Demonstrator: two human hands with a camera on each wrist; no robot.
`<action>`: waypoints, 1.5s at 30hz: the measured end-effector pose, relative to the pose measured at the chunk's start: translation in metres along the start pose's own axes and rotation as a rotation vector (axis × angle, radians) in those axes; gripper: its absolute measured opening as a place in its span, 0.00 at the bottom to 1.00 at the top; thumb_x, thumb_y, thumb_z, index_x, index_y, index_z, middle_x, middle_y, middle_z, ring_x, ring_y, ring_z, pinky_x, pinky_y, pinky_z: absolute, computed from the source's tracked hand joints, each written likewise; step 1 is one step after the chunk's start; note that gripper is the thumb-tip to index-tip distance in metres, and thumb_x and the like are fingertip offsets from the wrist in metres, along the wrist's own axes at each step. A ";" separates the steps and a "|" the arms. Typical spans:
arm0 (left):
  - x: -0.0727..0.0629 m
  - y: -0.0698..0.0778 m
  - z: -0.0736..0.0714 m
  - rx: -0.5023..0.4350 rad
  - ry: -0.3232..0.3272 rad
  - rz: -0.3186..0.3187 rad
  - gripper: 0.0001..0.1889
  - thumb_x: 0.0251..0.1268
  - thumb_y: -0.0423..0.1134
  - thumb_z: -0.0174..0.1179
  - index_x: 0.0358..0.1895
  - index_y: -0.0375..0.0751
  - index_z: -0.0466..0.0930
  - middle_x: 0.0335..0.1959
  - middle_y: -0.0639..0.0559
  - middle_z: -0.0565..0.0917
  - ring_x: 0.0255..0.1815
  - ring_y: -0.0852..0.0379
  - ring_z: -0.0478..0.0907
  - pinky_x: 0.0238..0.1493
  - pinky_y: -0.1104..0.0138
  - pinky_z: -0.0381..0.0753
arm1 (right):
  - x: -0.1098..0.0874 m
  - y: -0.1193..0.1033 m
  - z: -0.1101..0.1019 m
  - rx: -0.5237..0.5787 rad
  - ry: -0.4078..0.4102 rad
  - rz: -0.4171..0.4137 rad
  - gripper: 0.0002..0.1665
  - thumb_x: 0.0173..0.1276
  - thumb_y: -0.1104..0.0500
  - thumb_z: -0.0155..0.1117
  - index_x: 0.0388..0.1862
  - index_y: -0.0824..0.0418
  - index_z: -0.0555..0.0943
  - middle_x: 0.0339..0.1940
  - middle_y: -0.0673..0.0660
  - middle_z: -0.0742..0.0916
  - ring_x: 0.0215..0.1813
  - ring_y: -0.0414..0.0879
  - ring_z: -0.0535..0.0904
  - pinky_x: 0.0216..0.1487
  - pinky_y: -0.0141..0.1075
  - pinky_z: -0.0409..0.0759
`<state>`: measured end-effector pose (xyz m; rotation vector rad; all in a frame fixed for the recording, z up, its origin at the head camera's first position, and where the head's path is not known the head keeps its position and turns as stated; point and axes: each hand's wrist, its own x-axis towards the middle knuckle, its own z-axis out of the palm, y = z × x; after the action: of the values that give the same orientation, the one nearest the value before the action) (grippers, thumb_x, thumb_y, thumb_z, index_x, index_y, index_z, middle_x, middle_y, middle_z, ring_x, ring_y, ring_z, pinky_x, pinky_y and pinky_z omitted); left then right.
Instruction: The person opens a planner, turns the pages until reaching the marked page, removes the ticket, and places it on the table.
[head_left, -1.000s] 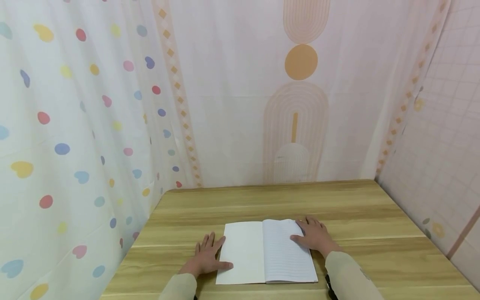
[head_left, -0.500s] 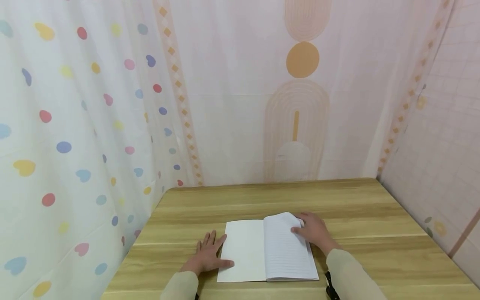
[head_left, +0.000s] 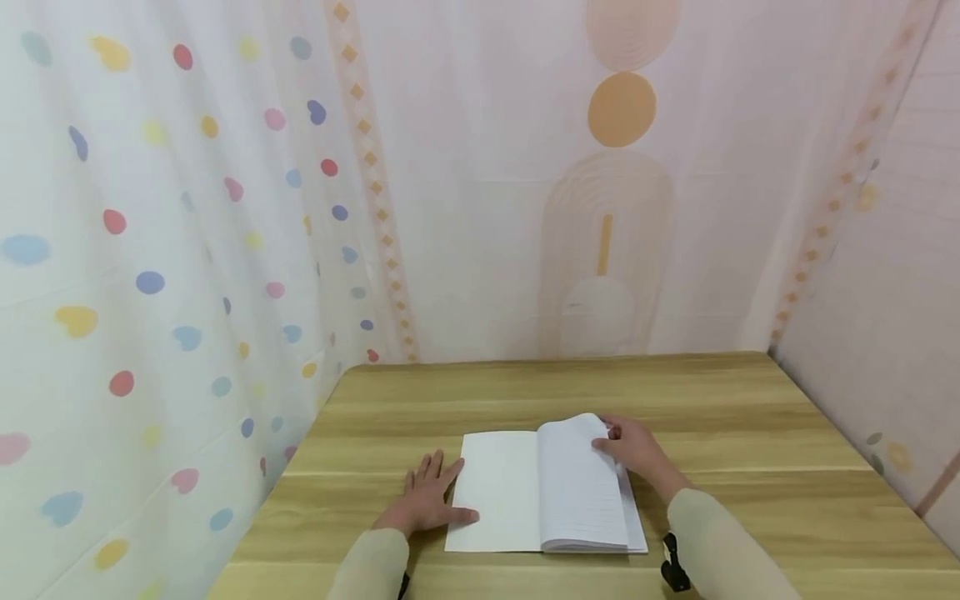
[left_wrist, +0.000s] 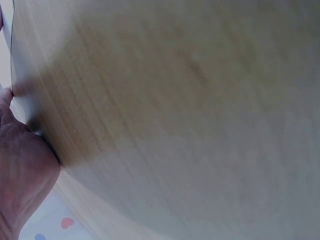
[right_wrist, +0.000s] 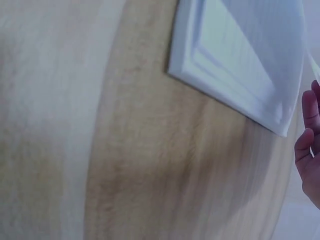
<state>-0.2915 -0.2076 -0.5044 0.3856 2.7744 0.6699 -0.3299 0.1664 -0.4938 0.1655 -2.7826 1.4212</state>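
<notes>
An open notebook lies on the wooden table, its left side blank and its right side lined. My left hand rests spread at the left edge, the thumb over the blank page. At the upper right corner, my right hand pinches a lined page between thumb and fingers. That page bows up off the sheets beneath, which show along the right edge. The right wrist view has the notebook's corner and part of the right hand. Only the left palm shows in the left wrist view.
The wood-grain table reaches back to a pale patterned curtain. A curtain with coloured dots hangs along the left side, and a pale checked one stands on the right. Dark wrist straps show below the sleeves.
The right hand has drawn the lined page's upper corner up and slightly left, so the page bows higher and uncovers sheets beneath. The left hand stays in place. The view has shifted a little.
</notes>
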 end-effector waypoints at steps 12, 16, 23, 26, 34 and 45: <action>0.001 0.006 -0.004 0.010 -0.008 -0.004 0.54 0.53 0.65 0.69 0.78 0.44 0.56 0.79 0.29 0.41 0.78 0.31 0.34 0.71 0.36 0.33 | 0.003 -0.011 -0.013 0.144 -0.033 0.056 0.38 0.72 0.57 0.63 0.75 0.70 0.62 0.32 0.54 0.72 0.32 0.45 0.66 0.31 0.35 0.66; 0.001 0.006 -0.002 0.014 -0.005 -0.002 0.53 0.53 0.65 0.69 0.78 0.44 0.56 0.79 0.30 0.41 0.78 0.31 0.34 0.71 0.35 0.33 | 0.003 -0.020 -0.013 0.176 -0.022 0.038 0.36 0.72 0.59 0.63 0.73 0.72 0.64 0.32 0.54 0.73 0.32 0.45 0.67 0.31 0.34 0.69; 0.000 0.003 0.000 0.006 -0.002 -0.002 0.54 0.52 0.65 0.69 0.78 0.43 0.56 0.78 0.29 0.42 0.78 0.30 0.35 0.71 0.35 0.33 | 0.004 -0.037 -0.009 0.201 -0.013 0.022 0.34 0.72 0.60 0.63 0.72 0.71 0.66 0.28 0.52 0.74 0.29 0.45 0.70 0.29 0.33 0.70; 0.000 0.002 0.000 -0.008 0.000 0.002 0.54 0.52 0.65 0.69 0.78 0.43 0.56 0.78 0.29 0.42 0.78 0.30 0.35 0.71 0.35 0.33 | 0.004 -0.043 -0.007 0.217 -0.014 0.004 0.33 0.72 0.61 0.63 0.72 0.72 0.66 0.28 0.52 0.76 0.31 0.49 0.73 0.29 0.34 0.71; -0.002 0.002 -0.003 -0.065 0.002 0.014 0.53 0.52 0.62 0.71 0.78 0.41 0.57 0.78 0.28 0.43 0.78 0.30 0.35 0.71 0.35 0.32 | 0.006 -0.055 0.002 0.301 0.004 -0.020 0.32 0.73 0.62 0.61 0.72 0.74 0.65 0.33 0.55 0.81 0.33 0.44 0.74 0.33 0.36 0.75; 0.001 -0.001 -0.002 -0.090 0.034 0.027 0.52 0.52 0.60 0.72 0.76 0.38 0.59 0.78 0.28 0.45 0.78 0.29 0.37 0.71 0.35 0.32 | 0.004 -0.071 0.024 0.533 -0.023 -0.034 0.29 0.77 0.62 0.53 0.72 0.74 0.64 0.44 0.64 0.86 0.36 0.47 0.83 0.42 0.42 0.82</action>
<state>-0.2930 -0.2094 -0.5032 0.3975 2.7637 0.8118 -0.3257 0.1057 -0.4500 0.2308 -2.3311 2.1241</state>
